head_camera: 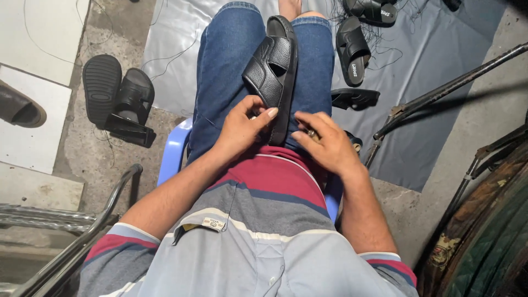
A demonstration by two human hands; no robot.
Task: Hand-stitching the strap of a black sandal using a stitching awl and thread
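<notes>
Two legs in jeans (231,66) are cradling a black sandal (273,69) between the knees. Left hand (242,126) is pinching its near sole edge; right hand (324,144), just beside, is closing on something small, likely stitching; pulling thread through seemingly comes next.

Short-sleeved polo shirt (258,220), grey with maroon and navy stripes; blue denim jeans (231,71); bare forearms.

We have one view only, from our head, facing steeply down and close onto our lap; grey concrete floor (99,159) lies far left.
</notes>
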